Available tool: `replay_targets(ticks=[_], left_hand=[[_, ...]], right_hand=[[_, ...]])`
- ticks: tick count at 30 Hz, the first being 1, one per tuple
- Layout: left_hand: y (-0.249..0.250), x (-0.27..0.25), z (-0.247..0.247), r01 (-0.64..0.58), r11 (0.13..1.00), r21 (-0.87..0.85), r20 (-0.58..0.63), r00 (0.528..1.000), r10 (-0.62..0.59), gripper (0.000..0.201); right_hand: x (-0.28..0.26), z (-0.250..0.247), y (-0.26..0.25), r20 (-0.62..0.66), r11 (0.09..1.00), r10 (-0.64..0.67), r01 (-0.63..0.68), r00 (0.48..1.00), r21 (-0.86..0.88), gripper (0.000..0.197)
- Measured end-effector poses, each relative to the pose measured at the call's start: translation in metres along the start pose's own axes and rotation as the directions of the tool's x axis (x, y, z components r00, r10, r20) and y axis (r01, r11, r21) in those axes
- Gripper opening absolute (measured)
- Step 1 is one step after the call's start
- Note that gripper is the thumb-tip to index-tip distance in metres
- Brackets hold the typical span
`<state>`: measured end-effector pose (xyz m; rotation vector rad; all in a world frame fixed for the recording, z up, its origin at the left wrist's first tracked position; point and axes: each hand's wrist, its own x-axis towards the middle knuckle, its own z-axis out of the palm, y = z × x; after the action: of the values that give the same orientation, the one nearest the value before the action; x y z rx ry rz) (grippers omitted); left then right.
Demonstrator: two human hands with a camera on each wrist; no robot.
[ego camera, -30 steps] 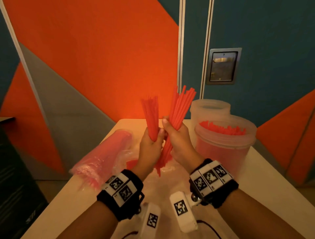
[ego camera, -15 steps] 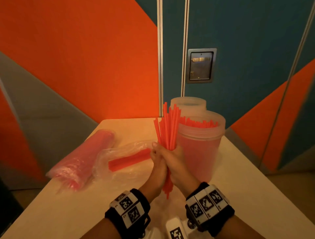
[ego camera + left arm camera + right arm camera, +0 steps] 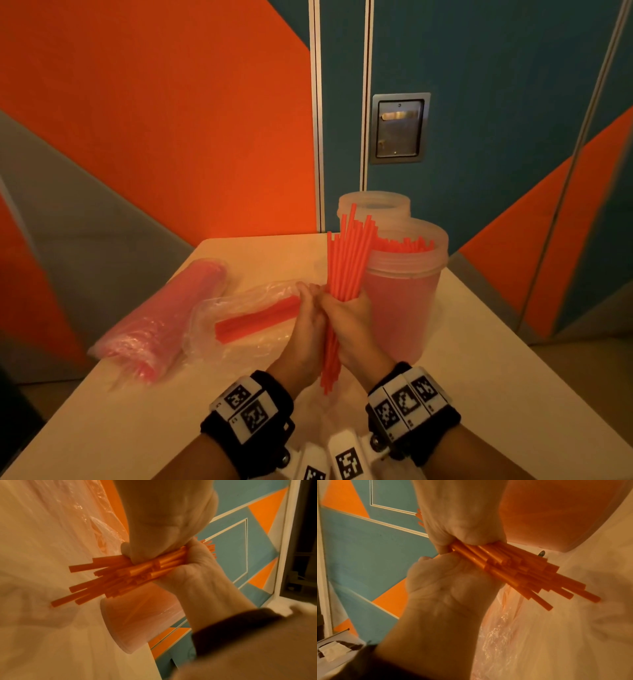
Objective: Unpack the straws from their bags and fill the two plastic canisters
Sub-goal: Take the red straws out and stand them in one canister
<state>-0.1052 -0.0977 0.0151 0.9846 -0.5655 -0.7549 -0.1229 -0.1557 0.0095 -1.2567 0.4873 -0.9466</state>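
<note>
While upright, straw bundle (image 3: 344, 274) clasped between left hand (image 3: 308, 329), right hand (image 3: 352, 318), both wrapped round.

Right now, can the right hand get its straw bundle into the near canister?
Probably yes. The right hand grips the red straw bundle upright beside the near clear plastic canister, whose mouth is open. That canister already looks packed with straws, and the left hand also clasps the bundle.

Office-like room: colourful wall panels (image 3: 154, 120)
</note>
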Motion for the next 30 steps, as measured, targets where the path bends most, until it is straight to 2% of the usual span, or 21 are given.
replay_targets(ticks=[4, 6, 7, 10, 12, 13, 15, 18, 20, 24, 27, 29, 30], left_hand=[[-0.003, -0.004, 0.005, -0.040, 0.999, 0.027, 0.008, 0.999, 0.039, 0.067], [-0.001, -0.004, 0.004, -0.048, 0.995, 0.089, -0.006, 0.999, 0.049, 0.068], [-0.001, -0.004, 0.003, -0.053, 0.985, 0.165, -0.012, 0.998, 0.056, 0.075], [0.001, -0.001, 0.001, -0.096, 0.900, 0.425, -0.041, 0.991, 0.125, 0.122], [0.008, 0.002, 0.002, -0.196, 0.850, 0.489, -0.056, 0.965, 0.255, 0.126], [0.012, 0.005, 0.003, -0.257, 0.828, 0.499, -0.039, 0.947, 0.318, 0.125], [0.021, 0.011, 0.003, -0.308, 0.786, 0.536, -0.027, 0.925, 0.380, 0.115], [0.024, 0.017, 0.005, -0.239, 0.771, 0.590, -0.107, 0.924, 0.368, 0.065], [0.017, 0.017, 0.003, -0.210, 0.767, 0.607, -0.124, 0.927, 0.353, 0.047], [0.001, 0.012, -0.007, -0.245, 0.744, 0.621, -0.097, 0.919, 0.383, 0.048], [0.000, 0.008, -0.008, -0.266, 0.758, 0.595, -0.095, 0.914, 0.396, 0.062], [0.000, 0.009, -0.010, -0.257, 0.775, 0.578, -0.129, 0.908, 0.398, 0.068], [-0.001, 0.010, -0.011, -0.247, 0.777, 0.579, -0.144, 0.907, 0.396, 0.064]], right_hand=[[-0.001, -0.002, -0.003, -0.039, 0.998, -0.036, 0.034, 0.999, -0.046, 0.029], [-0.002, -0.005, -0.007, -0.020, 0.997, -0.058, 0.057, 0.998, -0.053, 0.023], [-0.003, -0.007, -0.009, 0.002, 0.996, -0.069, 0.069, 0.998, -0.055, 0.019], [0.000, -0.008, -0.015, 0.098, 0.994, -0.101, 0.105, 0.990, -0.039, 0.008], [-0.001, -0.005, -0.018, 0.147, 0.990, -0.135, 0.138, 0.980, -0.010, 0.017], [-0.004, -0.004, -0.016, 0.161, 0.986, -0.162, 0.164, 0.974, 0.000, 0.020], [-0.010, -0.003, -0.012, 0.190, 0.967, -0.231, 0.246, 0.954, -0.061, 0.007], [-0.015, -0.009, 0.002, 0.209, 0.946, -0.237, 0.275, 0.949, -0.175, 0.029], [-0.017, -0.014, 0.010, 0.230, 0.926, -0.229, 0.285, 0.946, -0.247, 0.036], [-0.023, -0.022, 0.022, 0.270, 0.888, -0.198, 0.289, 0.942, -0.358, 0.036], [-0.023, -0.021, 0.023, 0.308, 0.876, -0.162, 0.280, 0.938, -0.394, 0.037], [-0.018, -0.021, 0.031, 0.328, 0.880, -0.095, 0.233, 0.940, -0.414, 0.043], [-0.018, -0.022, 0.033, 0.335, 0.873, -0.031, 0.189, 0.942, -0.449, 0.045]])
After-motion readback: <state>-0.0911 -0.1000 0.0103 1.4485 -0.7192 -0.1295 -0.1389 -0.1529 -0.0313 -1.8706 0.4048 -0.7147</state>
